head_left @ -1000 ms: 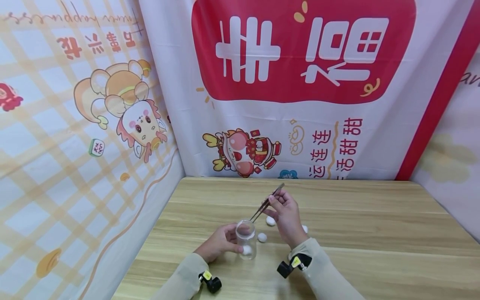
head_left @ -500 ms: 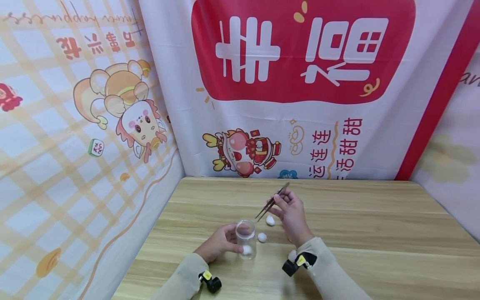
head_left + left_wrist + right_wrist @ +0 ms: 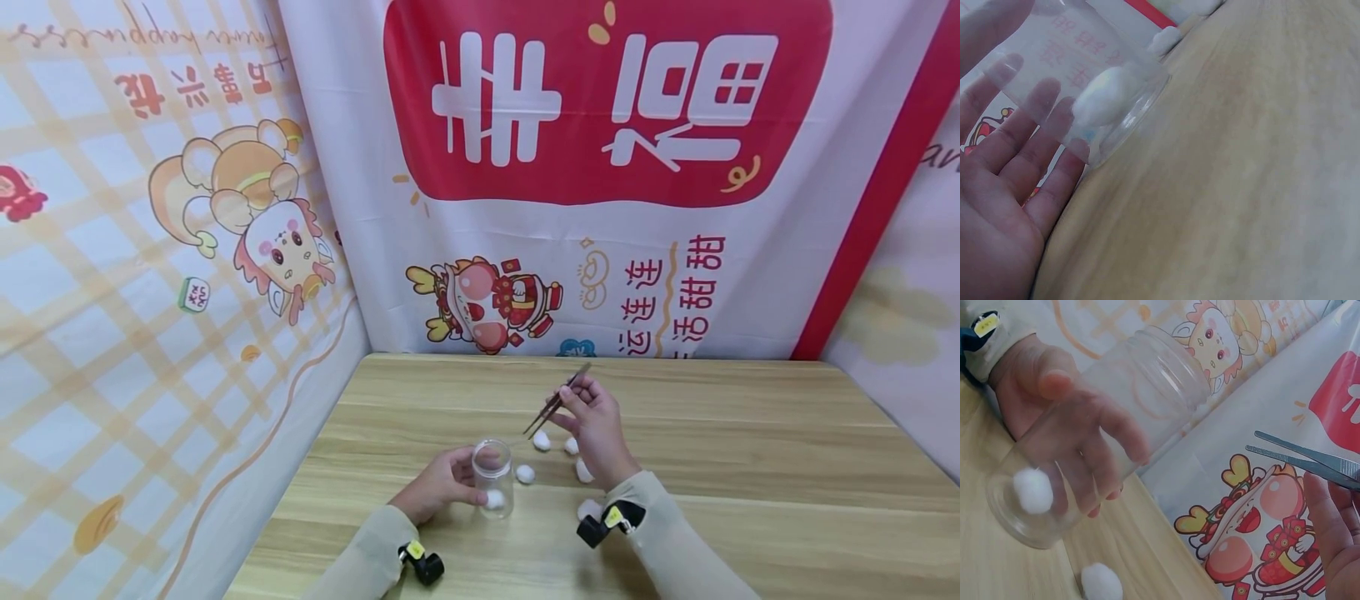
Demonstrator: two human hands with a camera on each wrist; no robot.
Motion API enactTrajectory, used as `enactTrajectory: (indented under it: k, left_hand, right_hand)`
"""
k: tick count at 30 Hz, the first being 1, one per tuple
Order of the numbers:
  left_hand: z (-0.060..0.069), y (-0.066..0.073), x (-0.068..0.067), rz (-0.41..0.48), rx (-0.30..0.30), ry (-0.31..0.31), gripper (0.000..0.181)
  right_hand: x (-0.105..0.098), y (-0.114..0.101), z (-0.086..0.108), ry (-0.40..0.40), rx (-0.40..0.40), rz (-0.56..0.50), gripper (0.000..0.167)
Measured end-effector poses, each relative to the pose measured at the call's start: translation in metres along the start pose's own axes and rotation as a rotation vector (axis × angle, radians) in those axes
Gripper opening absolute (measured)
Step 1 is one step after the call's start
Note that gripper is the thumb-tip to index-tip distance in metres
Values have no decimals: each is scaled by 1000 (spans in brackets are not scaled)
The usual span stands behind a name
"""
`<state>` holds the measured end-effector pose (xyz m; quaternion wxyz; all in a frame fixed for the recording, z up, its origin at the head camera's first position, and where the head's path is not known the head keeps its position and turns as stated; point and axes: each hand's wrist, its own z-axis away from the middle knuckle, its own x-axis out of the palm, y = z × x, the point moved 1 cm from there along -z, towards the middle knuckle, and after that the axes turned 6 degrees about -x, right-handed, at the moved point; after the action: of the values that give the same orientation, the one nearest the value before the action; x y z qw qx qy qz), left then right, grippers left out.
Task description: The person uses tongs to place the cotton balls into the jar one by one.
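My left hand [image 3: 438, 490] holds a clear jar [image 3: 498, 483] upright on the table, fingers and thumb round its side. The jar's mouth has no lid on it. A white cotton ball [image 3: 1033, 490] lies at the bottom of the jar, also plain in the left wrist view. Up and to the right of the jar, my right hand [image 3: 600, 429] pinches metal tweezers [image 3: 553, 406]. Their tips point down toward the jar, apart from it, and the right wrist view shows them parted with nothing between. Beside the jar rests a loose cotton ball [image 3: 525, 474].
Several more cotton balls lie on the wooden table [image 3: 750, 467], one [image 3: 542, 441] below the tweezers and others near the right hand and wrist, such as the cotton ball [image 3: 588, 509] by the wrist camera. Printed cloth walls [image 3: 480, 225] stand behind and at the sides.
My right hand has moved right with the tweezers, whose tips have left the jar's mouth. Cotton balls formerly behind that hand now show. The left hand and jar stay put.
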<state>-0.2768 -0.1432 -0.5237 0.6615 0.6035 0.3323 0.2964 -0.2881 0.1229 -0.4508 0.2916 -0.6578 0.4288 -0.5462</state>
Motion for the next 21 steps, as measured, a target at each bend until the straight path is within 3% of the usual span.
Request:
enactTrajectory:
  k: [10, 21]
  left_hand:
    - [0, -2, 0, -2, 23, -18, 63]
    - [3, 2, 2, 6, 3, 5, 63]
  right_hand:
    - [-12, -3, -1, 15, -6, 17, 23]
    - [-24, -4, -1, 42, -21, 36, 19]
